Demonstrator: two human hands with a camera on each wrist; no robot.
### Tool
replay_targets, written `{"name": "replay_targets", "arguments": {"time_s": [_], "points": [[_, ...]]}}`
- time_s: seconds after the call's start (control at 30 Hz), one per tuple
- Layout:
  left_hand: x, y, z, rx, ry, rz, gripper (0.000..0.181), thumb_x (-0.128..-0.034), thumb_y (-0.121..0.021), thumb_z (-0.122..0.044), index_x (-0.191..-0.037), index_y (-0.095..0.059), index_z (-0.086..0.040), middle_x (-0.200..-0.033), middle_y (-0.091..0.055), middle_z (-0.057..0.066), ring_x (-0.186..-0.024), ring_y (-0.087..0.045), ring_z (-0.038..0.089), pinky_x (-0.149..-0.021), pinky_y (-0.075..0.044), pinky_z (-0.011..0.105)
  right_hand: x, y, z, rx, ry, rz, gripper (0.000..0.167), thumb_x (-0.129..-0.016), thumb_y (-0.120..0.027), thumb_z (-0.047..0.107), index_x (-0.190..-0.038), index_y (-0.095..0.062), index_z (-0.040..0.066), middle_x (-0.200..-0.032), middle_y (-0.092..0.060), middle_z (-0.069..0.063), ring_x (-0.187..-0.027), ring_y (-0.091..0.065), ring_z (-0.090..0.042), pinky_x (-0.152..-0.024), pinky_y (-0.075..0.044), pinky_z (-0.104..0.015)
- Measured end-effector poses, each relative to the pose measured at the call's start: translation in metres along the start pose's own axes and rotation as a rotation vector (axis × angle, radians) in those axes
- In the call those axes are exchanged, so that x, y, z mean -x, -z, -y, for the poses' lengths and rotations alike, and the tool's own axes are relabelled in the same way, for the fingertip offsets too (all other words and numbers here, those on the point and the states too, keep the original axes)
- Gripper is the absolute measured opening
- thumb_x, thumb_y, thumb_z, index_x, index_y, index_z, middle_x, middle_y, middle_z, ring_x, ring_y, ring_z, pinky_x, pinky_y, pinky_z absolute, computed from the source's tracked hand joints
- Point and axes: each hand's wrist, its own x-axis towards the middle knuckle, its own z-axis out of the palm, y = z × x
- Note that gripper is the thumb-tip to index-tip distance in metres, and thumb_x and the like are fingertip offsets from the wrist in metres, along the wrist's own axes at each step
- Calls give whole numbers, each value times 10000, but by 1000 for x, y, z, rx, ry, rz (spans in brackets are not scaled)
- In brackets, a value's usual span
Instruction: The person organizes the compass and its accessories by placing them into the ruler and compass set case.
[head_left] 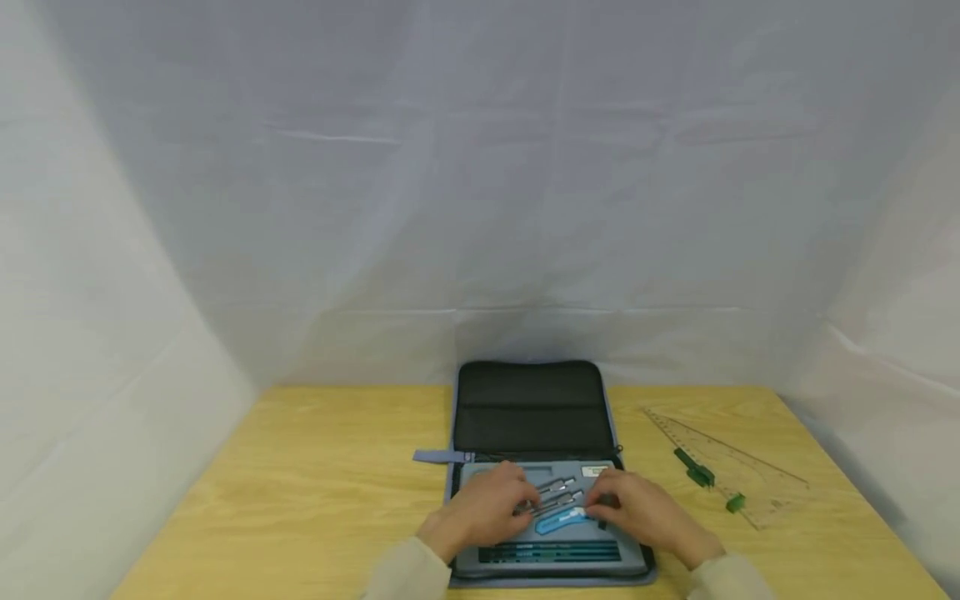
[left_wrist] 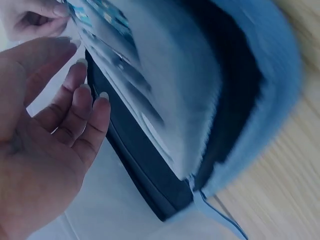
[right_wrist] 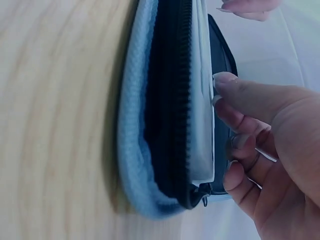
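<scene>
A zip case (head_left: 534,408) lies unfolded on the table, its grey tray (head_left: 480,560) nearest the person. Over the tray's left part, my left hand (head_left: 491,507) has loosely bent fingers beside metal compasses (head_left: 558,502); the left wrist view shows a gap between thumb and fingers. My right hand (head_left: 647,510) is at the tray's right side, by a light-blue cutter (head_left: 561,520). Its thumb and index fingertips come close together at the tray surface in the right wrist view; anything between them is hidden. Dark green pencils (head_left: 551,552) lie in the tray's front slot.
Right of the case are a clear set square (head_left: 738,454), a dark green clip-like tool (head_left: 694,468) and a small green piece (head_left: 736,502). A blue strap (head_left: 438,456) sticks out left. White sheeting (head_left: 517,208) stands behind the wooden table (head_left: 322,475).
</scene>
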Motion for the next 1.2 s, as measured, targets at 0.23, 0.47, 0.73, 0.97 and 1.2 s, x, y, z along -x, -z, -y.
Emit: {"name": "replay_targets", "arguments": {"time_s": [0.23,0.47,0.73,0.97,1.2], "points": [[-10,-9,-11,-30,-40,28,101,-882,-664,-235,-913,-754,-267,-832,-567,-162,-799,-514,11,-703,-428,172,-1,-2,4,52,-3,11,73,-883,-677,303,-867,-733,259,-858,-569,199,-786,-561,-10,-663,-489,-273],[-18,-17,-17,-53,31,-34,127,-796,-728,-183,-712,-721,-277,-691,-552,-203,-660,-491,-28,-572,-409,157,-2,-10,6,37,-14,-15,69,-866,-696,296,-829,-740,259,-828,-571,204,-768,-562,-11,-653,-486,-268],[-23,-15,-21,-85,37,-63,155,-793,-730,-198,-668,-690,-279,-621,-519,-206,-596,-464,-32,-541,-399,173,-4,-7,10,165,-55,-43,59,-862,-705,278,-825,-731,317,-828,-549,218,-737,-553,1,-618,-481,-279],[-23,-19,-24,-93,45,-54,177,-782,-730,-195,-636,-674,-277,-604,-511,-199,-583,-464,-19,-529,-401,191,-1,-9,13,188,-88,-20,58,-856,-711,291,-807,-724,319,-836,-572,206,-752,-578,-25,-623,-487,-297],[-23,-18,-25,-42,137,-35,148,-772,-730,-187,-653,-691,-265,-626,-515,-185,-564,-454,-7,-505,-394,207,-2,-10,15,152,-104,-53,67,-860,-710,271,-811,-728,313,-878,-602,170,-805,-600,-67,-664,-500,-316]]}}
